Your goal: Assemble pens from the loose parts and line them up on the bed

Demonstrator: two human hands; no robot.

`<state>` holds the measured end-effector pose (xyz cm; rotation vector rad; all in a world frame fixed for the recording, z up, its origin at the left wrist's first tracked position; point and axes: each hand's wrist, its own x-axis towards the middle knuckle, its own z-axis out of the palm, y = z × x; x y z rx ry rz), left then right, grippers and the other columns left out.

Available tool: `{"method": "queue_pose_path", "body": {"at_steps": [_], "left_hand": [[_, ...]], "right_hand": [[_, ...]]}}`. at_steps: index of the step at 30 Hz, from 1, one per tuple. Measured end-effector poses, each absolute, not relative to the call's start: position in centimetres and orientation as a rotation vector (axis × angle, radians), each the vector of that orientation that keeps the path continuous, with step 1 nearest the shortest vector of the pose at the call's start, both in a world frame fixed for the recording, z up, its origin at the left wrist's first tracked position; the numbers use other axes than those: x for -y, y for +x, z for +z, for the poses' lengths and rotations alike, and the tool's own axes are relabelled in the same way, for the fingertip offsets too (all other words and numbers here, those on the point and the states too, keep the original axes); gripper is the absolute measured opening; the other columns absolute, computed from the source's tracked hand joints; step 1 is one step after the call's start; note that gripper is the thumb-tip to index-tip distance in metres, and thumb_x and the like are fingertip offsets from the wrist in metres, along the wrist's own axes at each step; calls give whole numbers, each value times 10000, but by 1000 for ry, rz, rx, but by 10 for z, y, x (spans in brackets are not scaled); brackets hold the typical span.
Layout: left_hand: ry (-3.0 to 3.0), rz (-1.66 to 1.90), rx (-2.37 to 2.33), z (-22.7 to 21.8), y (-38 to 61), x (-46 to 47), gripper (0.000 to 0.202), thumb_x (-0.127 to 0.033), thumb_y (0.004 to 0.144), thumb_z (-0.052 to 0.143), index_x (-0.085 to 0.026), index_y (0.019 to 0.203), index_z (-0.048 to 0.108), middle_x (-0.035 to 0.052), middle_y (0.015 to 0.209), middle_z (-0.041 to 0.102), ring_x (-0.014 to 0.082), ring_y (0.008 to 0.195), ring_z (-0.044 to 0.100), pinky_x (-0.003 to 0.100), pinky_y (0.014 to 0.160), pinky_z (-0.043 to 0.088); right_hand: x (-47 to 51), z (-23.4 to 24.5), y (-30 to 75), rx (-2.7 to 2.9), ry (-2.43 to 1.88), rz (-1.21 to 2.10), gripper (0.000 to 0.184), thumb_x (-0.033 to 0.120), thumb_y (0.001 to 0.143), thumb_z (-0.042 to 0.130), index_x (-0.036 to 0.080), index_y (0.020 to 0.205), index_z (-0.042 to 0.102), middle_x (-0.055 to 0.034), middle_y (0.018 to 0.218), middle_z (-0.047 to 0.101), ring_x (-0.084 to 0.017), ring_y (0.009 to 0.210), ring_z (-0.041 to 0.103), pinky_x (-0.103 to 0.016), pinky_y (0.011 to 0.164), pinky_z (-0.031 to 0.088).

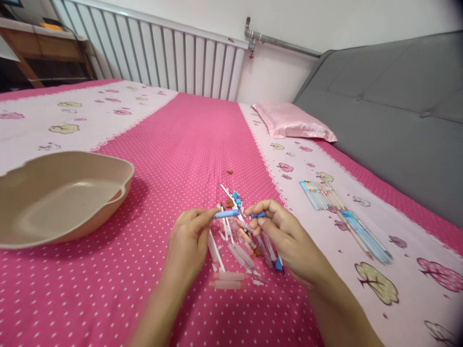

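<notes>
My left hand [190, 238] pinches a small blue pen part [227, 213] between thumb and fingertips. My right hand [280, 231] is closed on another small blue piece [259, 215], held a few centimetres from the first. Under both hands lies a loose pile of pen parts [237, 243]: clear barrels, white refills, blue and orange caps, on a pink dotted bed sheet [188, 144]. Two clear barrels [227, 280] lie nearest me.
A beige plastic basin [61, 195] sits on the bed at the left. Rows of assembled pens [343, 219] lie on the pale strip at the right. A pink pillow [292, 121], a grey headboard [390, 111] and a white radiator [162, 53] stand beyond.
</notes>
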<state>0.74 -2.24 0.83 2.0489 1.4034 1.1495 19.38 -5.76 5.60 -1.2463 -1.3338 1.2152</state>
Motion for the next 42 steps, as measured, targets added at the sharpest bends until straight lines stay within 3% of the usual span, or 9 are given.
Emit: {"method": "queue_pose_path", "body": {"at_steps": [6, 14, 19, 28, 42], "left_hand": [[2098, 1128, -1404, 7, 7, 22, 318, -175, 879, 459, -202, 1088, 696, 69, 876, 669, 209, 829, 571, 335, 740, 451], [2110, 1110, -1396, 9, 7, 24, 313, -162, 885, 460, -191, 1095, 690, 65, 864, 662, 202, 830, 562, 334, 747, 455], [2143, 1113, -1374, 7, 6, 22, 308, -146, 881, 470, -185, 1094, 688, 70, 882, 661, 202, 840, 561, 337, 748, 452], [2212, 1057, -1356, 7, 5, 24, 308, -93, 867, 476, -184, 1058, 700, 65, 877, 656, 204, 835, 539, 344, 745, 420], [2290, 1073, -1190, 12, 8, 25, 310, -154, 897, 450, -217, 1071, 699, 41, 717, 570, 171, 706, 503, 287, 612, 385]], "right_hand": [[58, 58, 190, 1313, -1222, 1139, 125, 296, 876, 540, 221, 966, 497, -51, 1004, 641, -113, 684, 586, -269, 655, 503], [55, 53, 191, 1349, -1268, 973, 159, 329, 817, 648, 209, 917, 623, -31, 950, 676, -151, 885, 629, -281, 803, 481], [54, 51, 194, 1349, -1256, 991, 124, 298, 797, 673, 219, 888, 642, 1, 828, 670, -128, 782, 635, -251, 721, 495], [50, 51, 198, 1294, -1276, 1052, 152, 266, 745, 713, 181, 864, 669, -27, 803, 708, -139, 753, 677, -241, 682, 523], [50, 56, 205, 1261, -1390, 1028, 279, 409, 756, 700, 143, 723, 623, -19, 641, 682, -91, 582, 639, -167, 549, 503]]}}
